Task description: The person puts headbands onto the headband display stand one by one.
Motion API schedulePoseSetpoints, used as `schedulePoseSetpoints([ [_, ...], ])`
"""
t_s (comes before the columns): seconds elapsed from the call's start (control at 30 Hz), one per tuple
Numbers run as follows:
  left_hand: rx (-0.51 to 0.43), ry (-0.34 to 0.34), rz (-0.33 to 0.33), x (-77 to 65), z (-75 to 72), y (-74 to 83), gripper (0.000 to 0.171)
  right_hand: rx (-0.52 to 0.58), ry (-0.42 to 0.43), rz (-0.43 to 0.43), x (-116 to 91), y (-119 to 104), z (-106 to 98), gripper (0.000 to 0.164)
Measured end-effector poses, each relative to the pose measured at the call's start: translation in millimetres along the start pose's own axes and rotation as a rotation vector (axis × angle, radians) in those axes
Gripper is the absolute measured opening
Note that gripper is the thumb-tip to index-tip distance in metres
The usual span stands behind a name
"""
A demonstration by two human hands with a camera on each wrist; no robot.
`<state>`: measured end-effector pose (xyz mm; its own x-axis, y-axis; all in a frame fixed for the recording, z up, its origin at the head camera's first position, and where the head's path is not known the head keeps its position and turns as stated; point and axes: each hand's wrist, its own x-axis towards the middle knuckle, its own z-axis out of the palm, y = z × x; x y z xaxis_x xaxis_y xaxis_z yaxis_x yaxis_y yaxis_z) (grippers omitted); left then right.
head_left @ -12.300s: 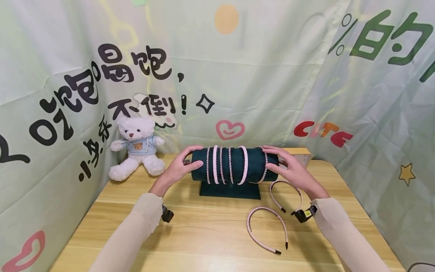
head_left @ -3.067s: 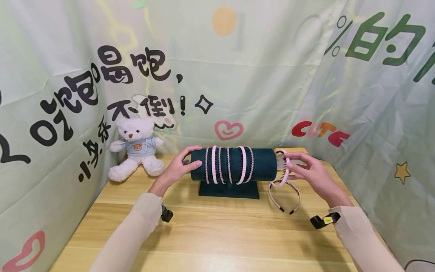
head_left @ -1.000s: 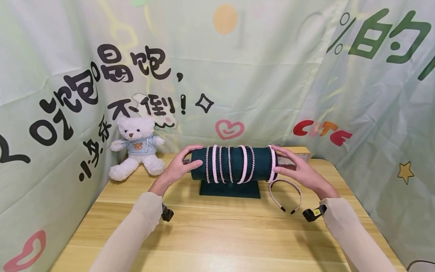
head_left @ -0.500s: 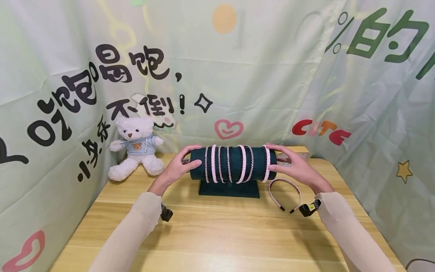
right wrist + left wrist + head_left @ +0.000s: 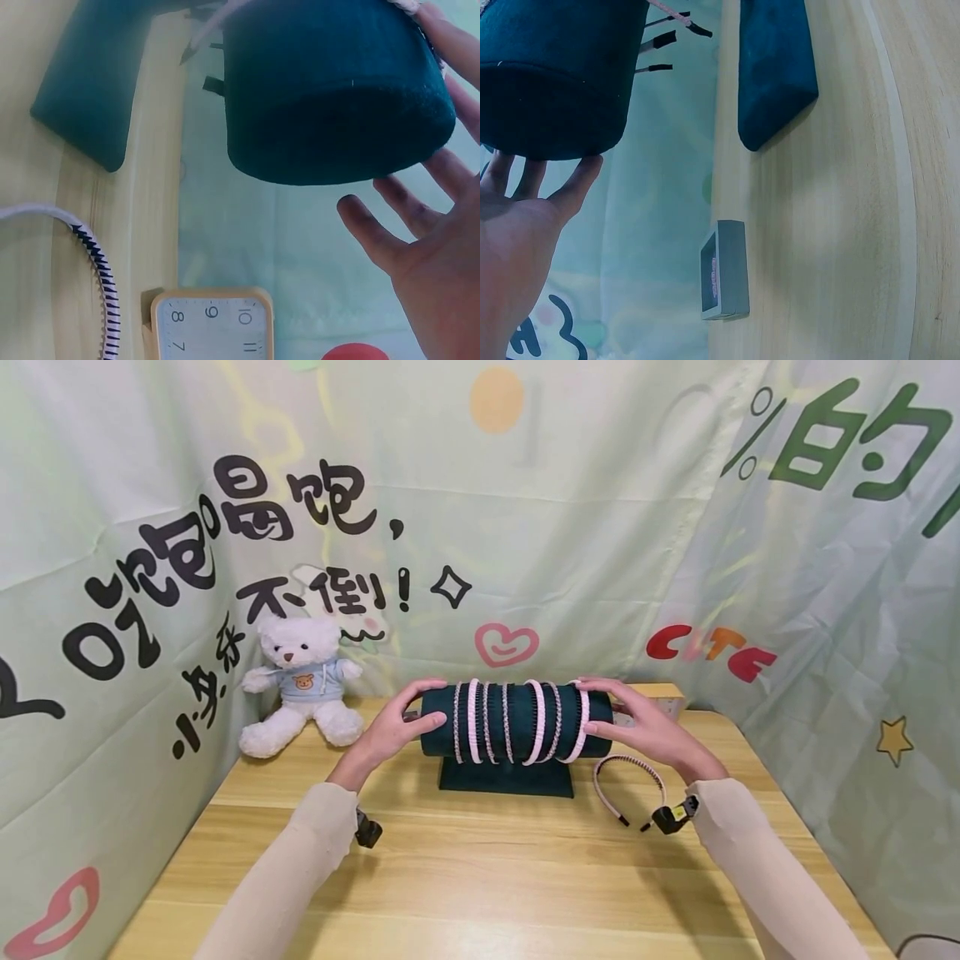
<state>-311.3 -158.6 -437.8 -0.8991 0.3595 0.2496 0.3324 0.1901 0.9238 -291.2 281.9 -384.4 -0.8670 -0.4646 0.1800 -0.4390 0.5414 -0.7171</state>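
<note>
In the head view a dark green velvet display roll [image 5: 522, 718] stands on its base [image 5: 506, 779], with several pink and braided headbands [image 5: 473, 722] arched over it. My left hand [image 5: 390, 728] grips the left end of the roll; in the left wrist view, its fingers [image 5: 577, 184] reach the end face. My right hand [image 5: 651, 731] holds a plain pink headband [image 5: 584, 714] near the right end, with thumb in front and fingers on top. The right wrist view shows other fingers [image 5: 367, 229] spread off the end face. Another toothed headband [image 5: 628, 758] lies on the table.
A white teddy bear [image 5: 302, 643] in a blue hoodie sits at the back left. Behind the right hand stands a yellow-edged clock [image 5: 211, 294]. A small grey frame [image 5: 735, 270] appears in the left wrist view. Printed cloth [image 5: 585, 543] encloses the wooden table [image 5: 480, 877].
My right hand has brought the front pink headband from the table onto the roll's right end and slid it leftward. The braided one sits farther left. My left hand stays on the roll.
</note>
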Motion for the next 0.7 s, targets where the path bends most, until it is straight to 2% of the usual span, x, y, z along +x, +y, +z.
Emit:
schedulePoseSetpoints([
  [0.3, 0.006, 0.001, 0.001, 0.4, 0.0, -2.1, 0.053, 0.002, -0.009, 0.032, 4.0, -5.0, 4.8, 0.064],
  [0.7, 0.014, 0.006, 0.003, 0.1, -0.1, -1.0, 0.053, -0.036, -0.014, -0.017, 9.3, -7.6, 6.4, 0.063],
])
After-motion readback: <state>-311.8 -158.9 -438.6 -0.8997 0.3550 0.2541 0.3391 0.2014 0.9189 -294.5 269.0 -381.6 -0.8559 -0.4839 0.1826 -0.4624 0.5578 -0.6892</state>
